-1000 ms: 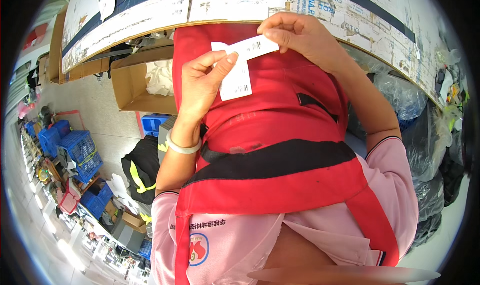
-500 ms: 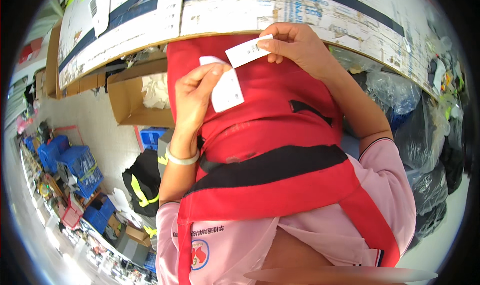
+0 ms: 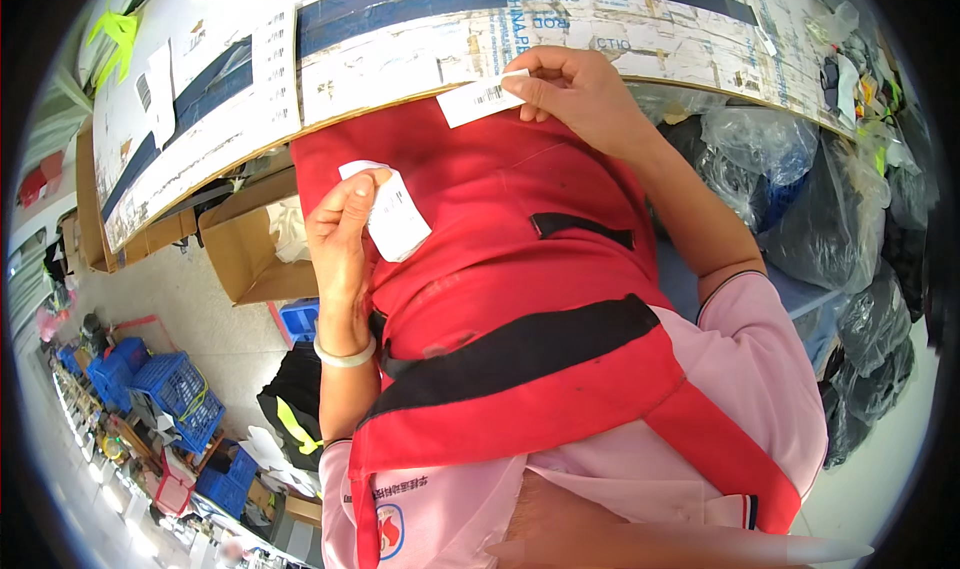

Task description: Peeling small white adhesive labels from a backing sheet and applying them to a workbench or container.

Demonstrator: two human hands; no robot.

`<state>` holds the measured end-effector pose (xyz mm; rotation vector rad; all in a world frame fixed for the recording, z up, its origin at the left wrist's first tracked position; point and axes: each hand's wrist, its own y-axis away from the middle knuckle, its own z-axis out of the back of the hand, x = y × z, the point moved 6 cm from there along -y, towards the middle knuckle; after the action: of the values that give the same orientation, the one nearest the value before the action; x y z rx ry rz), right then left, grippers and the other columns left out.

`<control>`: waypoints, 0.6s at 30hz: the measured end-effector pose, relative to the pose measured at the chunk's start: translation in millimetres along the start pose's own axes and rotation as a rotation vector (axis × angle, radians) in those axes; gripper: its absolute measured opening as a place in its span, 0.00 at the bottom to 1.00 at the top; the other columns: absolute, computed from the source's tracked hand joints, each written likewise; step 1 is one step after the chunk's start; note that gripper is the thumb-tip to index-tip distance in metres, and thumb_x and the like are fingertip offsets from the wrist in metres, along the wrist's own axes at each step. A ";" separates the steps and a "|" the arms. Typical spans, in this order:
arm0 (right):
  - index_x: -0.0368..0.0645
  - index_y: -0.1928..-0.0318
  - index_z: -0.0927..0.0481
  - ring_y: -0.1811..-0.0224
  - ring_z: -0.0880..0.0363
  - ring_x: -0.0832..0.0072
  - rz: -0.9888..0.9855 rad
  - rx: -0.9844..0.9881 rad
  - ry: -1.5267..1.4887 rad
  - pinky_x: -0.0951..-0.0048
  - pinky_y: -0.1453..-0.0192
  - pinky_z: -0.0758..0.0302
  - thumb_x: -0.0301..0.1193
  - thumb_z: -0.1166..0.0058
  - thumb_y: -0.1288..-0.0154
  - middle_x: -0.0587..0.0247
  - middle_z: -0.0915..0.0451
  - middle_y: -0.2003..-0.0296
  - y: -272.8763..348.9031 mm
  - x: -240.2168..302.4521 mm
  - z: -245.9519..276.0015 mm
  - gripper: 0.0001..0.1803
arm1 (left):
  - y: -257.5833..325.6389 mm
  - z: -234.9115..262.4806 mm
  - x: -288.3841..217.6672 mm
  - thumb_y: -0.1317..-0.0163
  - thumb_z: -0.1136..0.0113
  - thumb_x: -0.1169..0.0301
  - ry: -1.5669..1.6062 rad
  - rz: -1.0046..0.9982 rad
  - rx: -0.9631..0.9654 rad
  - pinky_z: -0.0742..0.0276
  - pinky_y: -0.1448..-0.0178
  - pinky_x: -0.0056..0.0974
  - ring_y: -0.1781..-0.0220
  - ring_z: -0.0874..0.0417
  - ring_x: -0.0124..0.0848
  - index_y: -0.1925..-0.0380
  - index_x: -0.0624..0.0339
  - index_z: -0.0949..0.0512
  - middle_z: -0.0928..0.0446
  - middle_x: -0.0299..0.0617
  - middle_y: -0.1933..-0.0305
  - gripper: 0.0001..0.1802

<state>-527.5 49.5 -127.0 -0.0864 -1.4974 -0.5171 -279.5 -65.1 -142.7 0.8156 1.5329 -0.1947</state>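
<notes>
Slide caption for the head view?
Right hand holds label at carton; left hand holds backing paper.

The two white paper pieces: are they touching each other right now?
Apart. The head view shows the label strip in the right hand and the backing paper in the left hand, red apron between.

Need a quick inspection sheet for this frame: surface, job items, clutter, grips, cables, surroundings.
Surface: cardboard box, taped, covered with paper labels, held at chest height.
Job's things: white label strip at the box edge; curled white backing paper.
Clutter: dark plastic bags piled at the right.
Grips: right hand pinches the label strip; left hand holds the backing paper.
Cables: nothing seen.
Surroundings: open carton, blue crates on the floor at the left.
</notes>
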 end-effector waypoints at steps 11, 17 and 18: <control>0.37 0.56 0.18 0.71 0.25 0.85 0.158 -0.488 0.061 0.82 0.64 0.28 0.32 0.41 0.37 0.68 0.20 0.72 11.4 -24.5 137.2 0.13 | -1.5 20.4 12.0 0.32 0.49 0.73 -0.071 -0.020 -0.019 0.25 0.51 0.31 0.59 0.20 0.27 0.58 0.70 0.20 0.19 0.41 0.58 0.11; 0.36 0.59 0.18 0.77 0.24 0.85 0.137 -1.234 -0.016 0.86 0.74 0.30 0.30 0.37 0.41 0.67 0.19 0.74 111.3 -89.4 350.3 0.12 | -7.4 -4.1 6.7 0.34 0.43 0.69 -0.036 0.005 -0.006 0.27 0.53 0.29 0.61 0.21 0.24 0.62 0.69 0.19 0.18 0.40 0.63 0.12; 0.36 0.59 0.18 0.77 0.24 0.85 0.139 -1.236 -0.015 0.86 0.74 0.30 0.30 0.37 0.41 0.67 0.19 0.74 117.5 -95.6 369.4 0.12 | -7.8 -5.6 6.9 0.34 0.43 0.69 -0.035 0.003 -0.004 0.27 0.53 0.29 0.61 0.21 0.24 0.62 0.69 0.19 0.18 0.40 0.63 0.12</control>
<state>-823.8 315.7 -154.5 -1.1395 -0.9779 -1.2557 -288.1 -65.0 -150.9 0.8078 1.4989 -0.2029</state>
